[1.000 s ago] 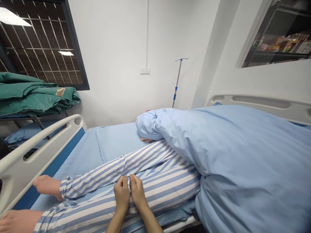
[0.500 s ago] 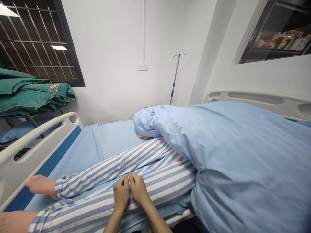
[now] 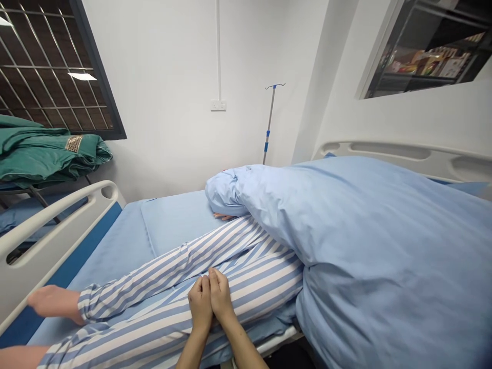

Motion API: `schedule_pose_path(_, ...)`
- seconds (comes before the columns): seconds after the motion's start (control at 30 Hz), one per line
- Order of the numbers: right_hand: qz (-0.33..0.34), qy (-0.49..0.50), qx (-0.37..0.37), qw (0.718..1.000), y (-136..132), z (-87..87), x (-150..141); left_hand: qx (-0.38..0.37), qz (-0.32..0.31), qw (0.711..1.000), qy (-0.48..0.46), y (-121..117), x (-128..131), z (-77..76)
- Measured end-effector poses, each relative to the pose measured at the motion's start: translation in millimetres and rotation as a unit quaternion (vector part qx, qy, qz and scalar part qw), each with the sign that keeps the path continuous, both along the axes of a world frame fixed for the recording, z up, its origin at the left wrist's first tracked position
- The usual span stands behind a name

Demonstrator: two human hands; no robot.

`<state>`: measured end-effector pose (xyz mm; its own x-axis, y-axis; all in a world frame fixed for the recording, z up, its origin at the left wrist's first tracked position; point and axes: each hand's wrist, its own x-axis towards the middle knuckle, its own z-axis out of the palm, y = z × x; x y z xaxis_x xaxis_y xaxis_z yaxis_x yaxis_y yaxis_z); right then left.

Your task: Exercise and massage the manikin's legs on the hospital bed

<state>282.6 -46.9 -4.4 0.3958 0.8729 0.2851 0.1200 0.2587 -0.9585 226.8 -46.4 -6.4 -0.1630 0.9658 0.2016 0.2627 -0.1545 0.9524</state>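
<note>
A person lies on a hospital bed in blue-and-white striped trousers [image 3: 172, 271], the upper body hidden under a light blue duvet [image 3: 365, 230]. My left hand [image 3: 200, 306] and my right hand [image 3: 220, 297] lie side by side, touching, flat on the nearer striped leg around the knee. Both have their fingers stretched out and hold nothing. The person's bare feet [image 3: 54, 302] point toward the left end of the bed. A hand [image 3: 225, 217] of the lying person peeks out from under the duvet's edge.
A white bed end rail [image 3: 49, 225] closes the left side; another white board [image 3: 403, 154] stands at the far right. An IV pole [image 3: 268, 123] stands by the wall. Folded green blankets [image 3: 46, 154] lie on a rack at the left, under a barred window.
My two hands have closed the small gap between them and slid slightly right along the leg. The view has shifted a little to the right.
</note>
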Motion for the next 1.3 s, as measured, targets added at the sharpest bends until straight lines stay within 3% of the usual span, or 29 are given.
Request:
schedule_pose_path(0.1, -0.007, -0.040, -0.012, 0.999, -1.5, 5.9, 1.6, 0.005, -0.007, 1.000, 0.008, 0.7, -2.6, -3.7)
schedule_pose_path(0.3, -0.018, -0.254, -0.006, 0.967, -8.9, 17.9, 17.5, -0.013, -0.025, 0.999, 0.014, 1.2, -2.0, -7.3)
schedule_pose_path(0.43, -0.002, -0.227, -0.017, 0.974, -7.8, 9.6, 24.8, -0.013, -0.023, 0.999, 0.031, 0.8, -0.5, -6.8)
schedule_pose_path(0.7, 0.029, -0.106, 0.007, 0.994, -8.4, 3.2, 33.0, 0.015, -0.029, 0.999, -0.043, -2.1, 17.9, 14.8)
schedule_pose_path(0.87, 0.017, -0.057, 0.014, 0.998, -11.3, 2.5, 32.3, 0.009, -0.035, 0.999, -0.005, -4.0, 25.4, 5.5)
schedule_pose_path(0.97, 0.010, -0.076, 0.001, 0.997, -13.4, 7.7, 32.4, 0.016, -0.040, 0.999, 0.008, -3.5, 23.7, 1.3)
schedule_pose_path(1.13, 0.011, -0.206, -0.004, 0.978, -14.5, 23.2, 45.4, 0.016, -0.052, 0.998, 0.016, -2.8, 22.3, -2.2)
schedule_pose_path(1.3, -0.006, -0.223, -0.010, 0.975, -11.3, 15.5, 55.2, 0.011, -0.055, 0.998, 0.024, -1.8, 23.9, -4.7)
